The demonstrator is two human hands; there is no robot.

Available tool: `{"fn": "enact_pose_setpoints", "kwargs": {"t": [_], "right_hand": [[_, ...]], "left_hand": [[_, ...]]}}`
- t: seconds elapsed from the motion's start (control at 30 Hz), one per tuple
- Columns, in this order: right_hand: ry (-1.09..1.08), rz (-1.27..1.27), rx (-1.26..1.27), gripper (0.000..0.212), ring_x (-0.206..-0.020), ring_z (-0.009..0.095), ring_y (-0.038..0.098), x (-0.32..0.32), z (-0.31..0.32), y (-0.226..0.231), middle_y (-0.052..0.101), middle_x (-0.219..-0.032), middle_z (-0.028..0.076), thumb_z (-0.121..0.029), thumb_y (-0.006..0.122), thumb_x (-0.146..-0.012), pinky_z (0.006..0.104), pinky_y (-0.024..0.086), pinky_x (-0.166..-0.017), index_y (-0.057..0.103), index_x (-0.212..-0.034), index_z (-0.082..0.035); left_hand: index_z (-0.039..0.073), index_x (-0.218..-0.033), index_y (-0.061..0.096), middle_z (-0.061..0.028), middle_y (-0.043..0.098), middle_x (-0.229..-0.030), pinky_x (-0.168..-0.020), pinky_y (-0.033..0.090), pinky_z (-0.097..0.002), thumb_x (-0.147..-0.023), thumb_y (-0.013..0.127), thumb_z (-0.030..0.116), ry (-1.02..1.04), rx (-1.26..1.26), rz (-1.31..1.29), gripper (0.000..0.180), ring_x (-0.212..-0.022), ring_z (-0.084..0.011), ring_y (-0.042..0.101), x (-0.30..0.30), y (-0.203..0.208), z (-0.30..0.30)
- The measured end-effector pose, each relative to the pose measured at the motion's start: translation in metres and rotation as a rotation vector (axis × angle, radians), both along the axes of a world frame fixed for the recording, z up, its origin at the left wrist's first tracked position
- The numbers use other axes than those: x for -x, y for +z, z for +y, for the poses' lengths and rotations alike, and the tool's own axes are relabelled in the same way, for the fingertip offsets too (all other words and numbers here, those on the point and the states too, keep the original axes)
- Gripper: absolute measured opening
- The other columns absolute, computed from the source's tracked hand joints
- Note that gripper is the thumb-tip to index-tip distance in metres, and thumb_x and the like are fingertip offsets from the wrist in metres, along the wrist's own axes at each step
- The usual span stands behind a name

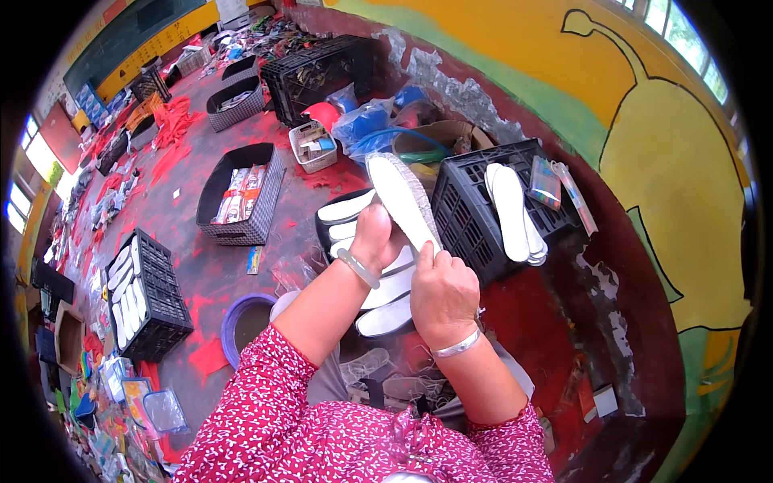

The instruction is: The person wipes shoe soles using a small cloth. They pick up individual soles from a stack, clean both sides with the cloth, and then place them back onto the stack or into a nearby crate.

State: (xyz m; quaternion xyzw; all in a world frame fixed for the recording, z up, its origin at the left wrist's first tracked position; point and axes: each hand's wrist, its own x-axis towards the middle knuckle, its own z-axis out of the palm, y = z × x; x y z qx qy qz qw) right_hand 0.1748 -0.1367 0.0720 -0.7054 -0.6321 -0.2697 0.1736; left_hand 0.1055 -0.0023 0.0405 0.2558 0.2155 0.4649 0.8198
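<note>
A white insole (400,193) with a grey speckled layer along its right side is held up before me, toe end pointing away. My left hand (374,235) grips its left edge, the fingers partly hidden behind it. At the lower end my right hand (444,294) pinches the insole, its other fingers curled in. Below and behind the hands lie several more white insoles (386,316) with dark edges, partly covered by my arms. On an upturned black crate (471,217) to the right rests a small stack of white insoles (509,211).
A black crate of white insoles (169,322) stands at left, near a purple-rimmed basin (231,336). Farther off are a grey woven basket (266,213), a small white basket (320,163) and plastic bags (362,129). A painted wall (531,80) bounds the right side.
</note>
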Motion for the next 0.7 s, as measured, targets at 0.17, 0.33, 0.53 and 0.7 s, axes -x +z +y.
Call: {"fn": "enact_pose_setpoints", "kwargs": {"t": [0.17,0.33,0.53,0.7], "right_hand": [[-0.004,-0.065,0.005,0.007,-0.059,0.019,0.054,0.008,0.013,-0.016,0.053,-0.065,0.003,-0.009,0.06,-0.08,0.032,0.042,-0.051,0.065,-0.083,-0.006],[-0.011,-0.044,0.185,0.022,-0.062,0.021,0.057,0.012,0.025,-0.039,0.056,-0.069,0.004,-0.01,0.059,-0.079,0.0328,0.046,-0.054,0.064,-0.099,-0.005],[0.159,0.501,0.461,0.031,-0.075,0.031,0.064,-0.011,0.031,-0.006,0.061,-0.078,0.013,-0.028,0.069,-0.077,0.0416,0.05,-0.065,0.063,-0.099,-0.007],[0.179,1.002,0.277,0.03,-0.079,0.031,0.065,-0.068,0.042,-0.012,0.068,-0.086,0.018,-0.021,0.064,-0.079,0.0344,0.05,-0.073,0.067,-0.101,0.0]], "left_hand": [[0.003,-0.121,0.048,-0.0139,0.06,-0.113,-0.093,0.045,-0.0482,-0.1,0.03,0.035,-0.016,0.021,-0.174,0.043,-0.104,-0.0312,0.058,0.024,-0.03,0.01],[0.005,-0.124,0.047,-0.016,0.059,-0.114,-0.093,0.045,-0.0488,-0.099,0.04,0.032,-0.09,0.069,-0.304,0.037,-0.105,-0.0326,0.058,0.02,-0.031,0.022],[0.003,-0.119,0.047,-0.0149,0.061,-0.105,-0.082,0.053,-0.0453,-0.097,0.047,0.02,0.019,0.052,-0.21,0.028,-0.093,-0.0308,0.062,0.026,-0.026,0.027],[0.001,-0.118,0.047,-0.0162,0.061,-0.106,-0.084,0.052,-0.0457,-0.098,0.046,0.021,-0.086,0.063,-0.213,0.029,-0.094,-0.0314,0.063,0.03,-0.024,0.028]]}}
